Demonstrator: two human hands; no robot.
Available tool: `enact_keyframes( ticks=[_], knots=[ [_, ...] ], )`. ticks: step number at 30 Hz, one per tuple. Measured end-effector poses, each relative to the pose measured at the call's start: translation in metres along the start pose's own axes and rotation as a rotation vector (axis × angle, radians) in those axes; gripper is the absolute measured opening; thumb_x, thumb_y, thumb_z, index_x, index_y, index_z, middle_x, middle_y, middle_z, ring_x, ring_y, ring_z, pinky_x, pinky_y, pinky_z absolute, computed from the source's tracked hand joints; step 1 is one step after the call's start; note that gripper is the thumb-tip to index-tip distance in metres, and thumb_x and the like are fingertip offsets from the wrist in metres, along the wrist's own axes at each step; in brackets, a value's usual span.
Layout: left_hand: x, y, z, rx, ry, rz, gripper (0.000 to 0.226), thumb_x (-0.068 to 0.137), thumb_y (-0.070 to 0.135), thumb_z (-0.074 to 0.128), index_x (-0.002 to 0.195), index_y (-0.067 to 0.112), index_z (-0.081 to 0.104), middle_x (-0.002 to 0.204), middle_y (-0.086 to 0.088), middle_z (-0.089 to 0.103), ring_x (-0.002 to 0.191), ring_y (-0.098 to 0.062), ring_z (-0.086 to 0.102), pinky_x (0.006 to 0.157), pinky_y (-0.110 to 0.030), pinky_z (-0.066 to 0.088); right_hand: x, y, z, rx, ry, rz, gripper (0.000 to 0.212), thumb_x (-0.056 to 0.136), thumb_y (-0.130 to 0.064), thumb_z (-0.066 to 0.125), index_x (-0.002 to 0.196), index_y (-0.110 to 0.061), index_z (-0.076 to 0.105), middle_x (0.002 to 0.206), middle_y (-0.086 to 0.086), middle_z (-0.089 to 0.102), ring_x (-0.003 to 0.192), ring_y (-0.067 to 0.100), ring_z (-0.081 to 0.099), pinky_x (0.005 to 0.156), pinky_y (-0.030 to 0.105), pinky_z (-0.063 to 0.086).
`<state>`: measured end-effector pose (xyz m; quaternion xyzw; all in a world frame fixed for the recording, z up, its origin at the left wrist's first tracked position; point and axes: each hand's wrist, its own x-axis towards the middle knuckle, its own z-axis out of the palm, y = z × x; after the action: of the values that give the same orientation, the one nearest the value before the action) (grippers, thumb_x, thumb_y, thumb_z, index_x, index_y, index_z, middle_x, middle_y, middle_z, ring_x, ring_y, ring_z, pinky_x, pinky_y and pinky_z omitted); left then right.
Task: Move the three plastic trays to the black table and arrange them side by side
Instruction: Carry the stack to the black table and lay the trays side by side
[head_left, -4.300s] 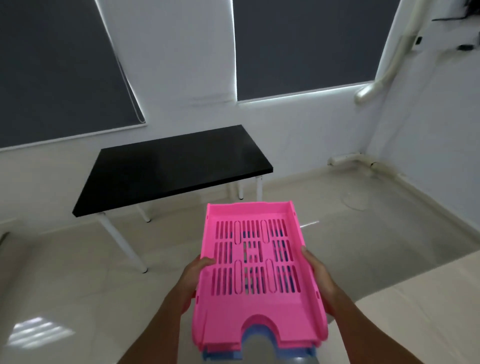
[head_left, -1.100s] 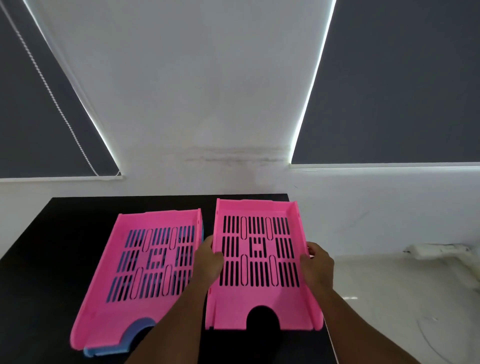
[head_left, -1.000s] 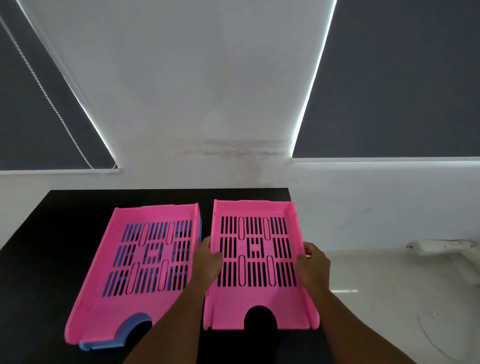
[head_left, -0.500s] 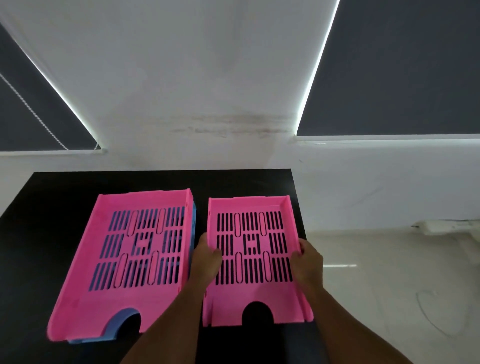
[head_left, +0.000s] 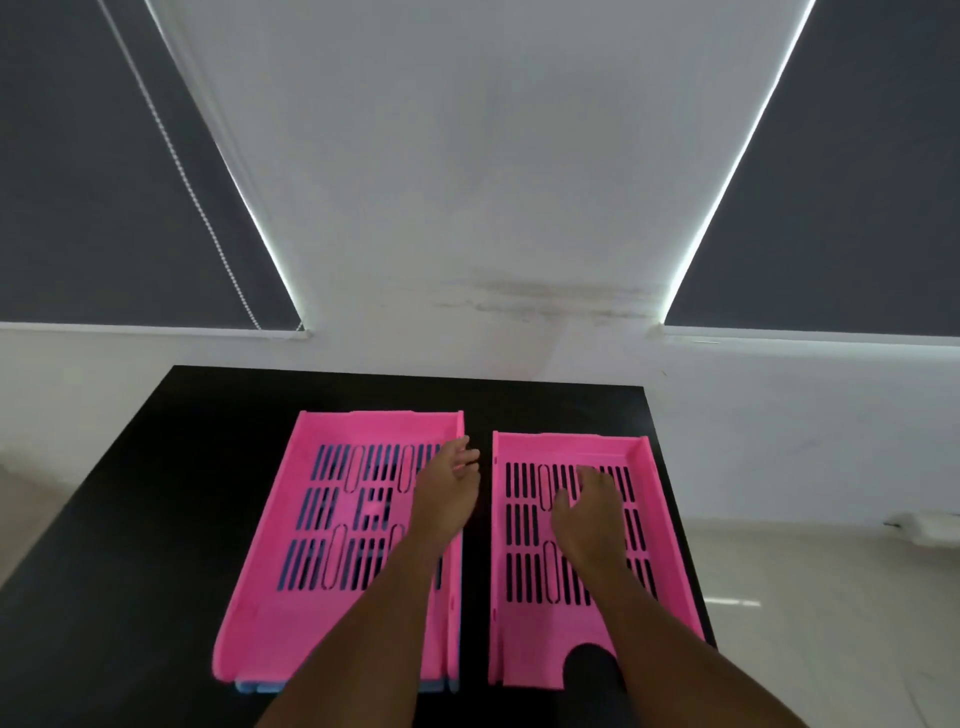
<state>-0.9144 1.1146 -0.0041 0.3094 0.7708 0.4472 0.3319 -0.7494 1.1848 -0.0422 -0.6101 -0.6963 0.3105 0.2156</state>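
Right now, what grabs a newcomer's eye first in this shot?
Two bright pink trays side by side on the black table: the left pink tray sits on a blue tray peeking out beneath its near edge, and the right pink tray lies alone near the table's right edge. The left hand hovers open over the left stack's right wall; the right hand is spread over the right tray.

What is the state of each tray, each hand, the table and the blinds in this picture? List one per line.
Right pink tray: flat on the table, alone.
Left pink tray: stacked on the blue tray.
Blue tray: underneath, only edges showing.
Left hand: open, over the left tray's right wall.
Right hand: open, over the right tray.
Black table: holding all trays.
Window blinds: drawn down.
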Motion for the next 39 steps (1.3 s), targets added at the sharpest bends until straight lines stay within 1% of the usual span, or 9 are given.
enact_keyframes(
  ticks=[4, 11, 14, 17, 19, 21, 31, 36, 39],
  knots=[
    [0.001, -0.023, -0.058, 0.047, 0.129, 0.072, 0.034, 0.094, 0.005, 0.056, 0.126, 0.014, 0.064, 0.118, -0.005, 0.072, 0.102, -0.019, 0.069, 0.088, -0.034, 0.057, -0.02, -0.037, 0.033, 0.08, -0.001, -0.021, 0.032, 0.092, -0.02, 0.059, 0.118, -0.002, 0.061, 0.112, 0.012, 0.062, 0.101, 0.023, 0.056, 0.09, 0.035, 0.047],
    [-0.001, -0.083, -0.17, 0.343, 0.346, 0.08, 0.043, 0.088, 0.009, 0.059, 0.131, 0.013, 0.058, 0.129, -0.005, 0.057, 0.122, -0.023, 0.051, 0.108, -0.044, 0.045, -0.066, -0.072, 0.096, 0.134, -0.177, 0.004, 0.016, 0.092, -0.026, 0.061, 0.099, -0.013, 0.067, 0.094, 0.004, 0.067, 0.084, 0.02, 0.066, 0.072, 0.029, 0.056],
    [-0.006, -0.097, -0.203, 0.242, 0.234, -0.1, 0.053, 0.093, 0.005, 0.057, 0.144, 0.008, 0.043, 0.144, -0.012, 0.047, 0.124, -0.028, 0.056, 0.1, -0.044, 0.049, -0.079, -0.077, 0.112, 0.135, -0.135, 0.092, 0.017, 0.092, -0.016, 0.058, 0.104, -0.008, 0.067, 0.092, 0.007, 0.068, 0.08, 0.022, 0.069, 0.062, 0.028, 0.059],
    [-0.01, -0.115, -0.218, 0.169, -0.005, -0.201, 0.021, 0.099, 0.006, 0.05, 0.119, 0.008, 0.055, 0.105, -0.008, 0.068, 0.084, -0.015, 0.072, 0.07, -0.031, 0.061, -0.087, -0.079, 0.118, 0.088, -0.067, 0.126, 0.014, 0.093, -0.007, 0.056, 0.102, -0.005, 0.066, 0.096, 0.013, 0.067, 0.083, 0.03, 0.07, 0.066, 0.035, 0.063],
    [-0.008, -0.128, -0.224, 0.163, -0.062, -0.163, 0.02, 0.1, 0.007, 0.048, 0.116, 0.011, 0.06, 0.097, -0.006, 0.071, 0.078, -0.013, 0.072, 0.067, -0.028, 0.06, -0.091, -0.085, 0.117, 0.077, -0.051, 0.143, 0.011, 0.094, -0.006, 0.055, 0.099, -0.004, 0.064, 0.094, 0.013, 0.066, 0.075, 0.025, 0.069, 0.055, 0.027, 0.059],
    [-0.005, -0.132, -0.231, 0.132, -0.068, -0.133, 0.019, 0.101, 0.008, 0.048, 0.114, 0.012, 0.06, 0.094, -0.005, 0.071, 0.078, -0.013, 0.073, 0.064, -0.026, 0.058, -0.094, -0.096, 0.116, 0.081, -0.038, 0.134, 0.009, 0.094, -0.004, 0.054, 0.091, -0.006, 0.062, 0.09, 0.012, 0.065, 0.07, 0.021, 0.065, 0.05, 0.017, 0.05],
    [0.012, -0.148, -0.319, 0.076, 0.069, -0.073, 0.015, 0.101, 0.012, 0.047, 0.111, 0.013, 0.059, 0.091, -0.005, 0.07, 0.072, -0.013, 0.072, 0.055, -0.021, 0.052, -0.105, -0.19, 0.152, 0.087, -0.057, 0.001, 0.038, 0.089, 0.005, 0.05, 0.062, -0.02, 0.045, 0.07, 0.003, 0.055, 0.054, 0.008, 0.051, 0.04, 0.013, 0.038],
    [0.014, -0.175, -0.384, 0.165, 0.169, -0.138, 0.017, 0.101, 0.01, 0.045, 0.109, 0.011, 0.059, 0.087, -0.008, 0.07, 0.067, -0.016, 0.07, 0.053, -0.023, 0.051, -0.127, -0.229, 0.204, 0.101, -0.162, -0.103, 0.021, 0.09, 0.002, 0.054, 0.078, -0.012, 0.062, 0.075, 0.0, 0.061, 0.061, 0.003, 0.057, 0.046, 0.008, 0.046],
    [0.011, -0.193, -0.415, 0.226, 0.236, -0.157, 0.018, 0.1, 0.007, 0.043, 0.107, 0.01, 0.06, 0.08, -0.005, 0.068, 0.057, -0.012, 0.065, 0.047, -0.02, 0.046, -0.144, -0.245, 0.234, 0.171, -0.23, -0.1, 0.015, 0.092, -0.001, 0.055, 0.09, -0.011, 0.067, 0.076, -0.006, 0.063, 0.063, 0.002, 0.062, 0.049, 0.016, 0.054]
  ],
)
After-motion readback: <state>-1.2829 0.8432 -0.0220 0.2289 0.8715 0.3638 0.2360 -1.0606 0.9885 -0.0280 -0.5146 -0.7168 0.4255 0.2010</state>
